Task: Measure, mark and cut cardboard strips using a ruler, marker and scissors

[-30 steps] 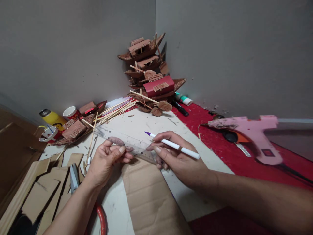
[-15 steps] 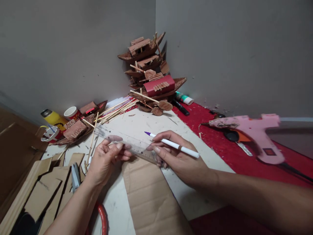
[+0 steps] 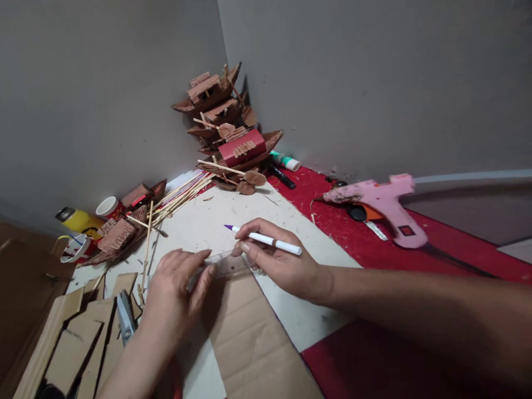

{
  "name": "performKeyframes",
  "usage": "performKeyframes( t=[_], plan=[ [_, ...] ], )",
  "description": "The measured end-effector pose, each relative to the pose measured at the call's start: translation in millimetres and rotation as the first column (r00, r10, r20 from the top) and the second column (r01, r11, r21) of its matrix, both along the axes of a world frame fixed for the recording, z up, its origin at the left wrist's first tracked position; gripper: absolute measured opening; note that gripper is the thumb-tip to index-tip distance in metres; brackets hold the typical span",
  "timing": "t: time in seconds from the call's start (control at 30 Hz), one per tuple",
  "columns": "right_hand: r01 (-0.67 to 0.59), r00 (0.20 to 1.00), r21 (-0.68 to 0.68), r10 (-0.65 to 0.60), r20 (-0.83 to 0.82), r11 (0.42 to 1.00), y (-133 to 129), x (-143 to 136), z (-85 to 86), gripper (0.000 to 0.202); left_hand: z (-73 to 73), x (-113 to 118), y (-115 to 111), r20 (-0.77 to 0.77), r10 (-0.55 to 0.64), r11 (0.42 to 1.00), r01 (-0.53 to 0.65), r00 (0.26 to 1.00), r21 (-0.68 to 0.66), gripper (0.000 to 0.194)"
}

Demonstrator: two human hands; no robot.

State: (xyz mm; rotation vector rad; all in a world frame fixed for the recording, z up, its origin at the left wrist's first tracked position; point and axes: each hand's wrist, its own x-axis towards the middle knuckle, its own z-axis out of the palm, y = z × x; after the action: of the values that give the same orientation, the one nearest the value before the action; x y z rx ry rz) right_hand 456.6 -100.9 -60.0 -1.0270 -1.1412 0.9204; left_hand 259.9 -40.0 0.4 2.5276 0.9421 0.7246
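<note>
A clear ruler (image 3: 233, 265) lies across the far end of a brown cardboard strip (image 3: 249, 327). My left hand (image 3: 178, 282) is closed over the ruler's left part from above, fingers and thumb along it; much of the ruler is hidden beneath. In my right hand (image 3: 278, 255) is a white felt-tip pen (image 3: 278, 243) with a purple tip pointing left and a brown band. The lower fingers of that hand rest at the ruler's right end. The pen tip is above the white board, apart from the cardboard.
A pink glue gun (image 3: 386, 205) lies on the red surface at right, beside a box cutter (image 3: 376, 228). Model boats (image 3: 241, 149) are stacked in the corner, with thin sticks (image 3: 183, 194) nearby. Scissors (image 3: 125, 318) rest on cardboard scraps (image 3: 75, 349) at left. Cups (image 3: 108, 208) stand behind.
The ruler has come down onto the cardboard's far end. My left hand has turned from holding it up to lying over it. The view has shifted to the right.
</note>
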Motion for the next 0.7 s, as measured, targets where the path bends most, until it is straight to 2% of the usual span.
performKeyframes(
  t=[0.07,0.13,0.23,0.3,0.37,0.47,0.6,0.7],
  plan=[
    [-0.022,1.0,0.019,0.022,-0.019,1.0,0.3,-0.4,1.9,0.01,9.1,0.6,-3.8,-0.101,0.015,0.994,-0.026,0.995,-0.108,0.013],
    [-0.033,0.998,0.025,0.034,-0.05,0.999,1.3,-1.3,3.6,0.01,22.6,0.9,-7.9,-0.199,0.006,0.958,-0.063,0.98,-0.28,0.016],
    [-0.031,0.997,0.036,0.033,-0.073,0.999,3.1,-1.8,4.4,0.015,40.0,-0.1,-15.9,-0.249,-0.023,0.844,-0.115,0.968,-0.524,0.028],
    [-0.018,0.998,0.037,0.02,-0.053,0.999,4.3,-1.5,3.3,0.016,42.4,-2.9,-23.0,-0.21,0.061,0.762,-0.181,0.976,-0.622,0.031],
    [-0.006,1.0,0.011,0.006,-0.012,1.0,5.1,-1.1,1.3,0.015,35.3,-7.4,-31.3,-0.142,0.213,0.684,-0.251,0.967,-0.685,0.033],
    [-0.007,0.998,-0.03,0.009,0.06,1.0,5.7,-1.5,-2.2,0.012,13.3,-14.7,-44.9,-0.011,0.432,0.604,-0.298,0.902,-0.739,0.033],
    [-0.006,0.988,-0.062,0.015,0.154,0.998,6.2,-2.2,-5.0,0.011,-12.7,-18.3,-62.2,0.066,0.568,0.558,-0.326,0.82,-0.763,0.037],
    [0.005,0.98,-0.092,0.013,0.196,0.996,6.5,-1.6,-5.4,0.009,-20.6,-15.8,-71.2,0.06,0.608,0.558,-0.372,0.792,-0.742,0.053]
  ],
)
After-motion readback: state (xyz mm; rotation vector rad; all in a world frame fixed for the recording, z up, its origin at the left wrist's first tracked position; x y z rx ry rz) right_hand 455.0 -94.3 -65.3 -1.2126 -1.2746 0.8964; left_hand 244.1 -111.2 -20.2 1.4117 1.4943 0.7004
